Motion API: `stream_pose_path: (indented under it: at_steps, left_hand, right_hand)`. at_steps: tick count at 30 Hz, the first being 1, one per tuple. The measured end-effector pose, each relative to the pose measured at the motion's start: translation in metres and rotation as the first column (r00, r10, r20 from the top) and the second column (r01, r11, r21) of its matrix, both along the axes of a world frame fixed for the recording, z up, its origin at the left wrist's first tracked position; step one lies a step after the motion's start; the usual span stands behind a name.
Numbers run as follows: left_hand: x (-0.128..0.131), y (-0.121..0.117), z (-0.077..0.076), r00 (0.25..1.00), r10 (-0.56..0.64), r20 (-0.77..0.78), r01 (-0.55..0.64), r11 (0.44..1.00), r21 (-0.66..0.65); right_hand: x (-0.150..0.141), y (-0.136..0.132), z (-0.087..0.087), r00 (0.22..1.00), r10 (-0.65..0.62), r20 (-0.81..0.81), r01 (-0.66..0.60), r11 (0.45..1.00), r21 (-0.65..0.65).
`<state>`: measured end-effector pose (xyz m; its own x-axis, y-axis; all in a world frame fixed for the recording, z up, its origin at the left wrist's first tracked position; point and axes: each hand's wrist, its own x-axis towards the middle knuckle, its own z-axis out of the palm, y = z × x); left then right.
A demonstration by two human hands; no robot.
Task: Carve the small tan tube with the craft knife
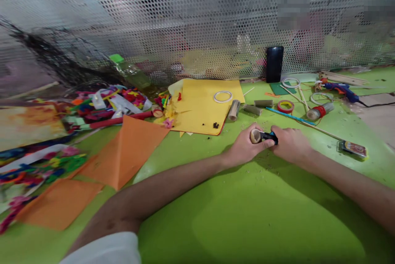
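My left hand (pixel 243 148) is closed round a short bamboo tube (pixel 255 136), its hollow end facing me, just above the green table (pixel 234 214). My right hand (pixel 290 144) is closed on a black and blue tool (pixel 269 136), probably a cutter, whose tip meets the tube's end. Both hands rest near the middle of the table, touching each other at the tube.
Yellow paper (pixel 200 107) with a tape ring (pixel 222 96) lies behind the hands, beside more bamboo pieces (pixel 233 110). Orange sheets (pixel 123 153) and colourful scraps (pixel 108 103) fill the left. A phone (pixel 274 64), glue gun (pixel 341 89), red tape (pixel 285 106) and sticks lie at the right; perforated mesh stands behind.
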<state>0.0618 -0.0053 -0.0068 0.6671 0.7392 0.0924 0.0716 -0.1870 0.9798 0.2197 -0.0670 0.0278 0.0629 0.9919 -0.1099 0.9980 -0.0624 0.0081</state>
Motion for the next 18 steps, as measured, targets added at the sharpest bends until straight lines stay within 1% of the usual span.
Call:
stream_pose_path:
  at_steps: [2, 6, 12, 18]
  left_hand:
    - [0.0002, 0.0004, -0.0002, 1.000, 0.005, 0.012, -0.005, 1.000, -0.008]
    - [-0.0005, 0.0001, 0.0003, 0.998, -0.035, 0.042, 0.037, 0.999, -0.034]
    - [-0.0018, -0.0017, 0.0037, 0.998, -0.053, 0.033, 0.053, 0.999, 0.005]
    - [-0.0021, -0.0017, 0.0015, 0.998, -0.062, 0.016, 0.062, 0.998, 0.015]
  right_hand:
    - [0.0002, 0.0000, -0.0006, 1.000, 0.002, -0.004, -0.002, 1.000, 0.005]
    - [-0.0002, -0.0012, -0.0001, 0.999, 0.051, -0.008, -0.051, 0.999, -0.014]
    - [0.0003, -0.0029, 0.0013, 0.996, 0.087, -0.012, -0.087, 0.996, -0.030]
    - [-0.0006, -0.0031, 0.0004, 0.996, 0.089, -0.011, -0.089, 0.995, -0.042]
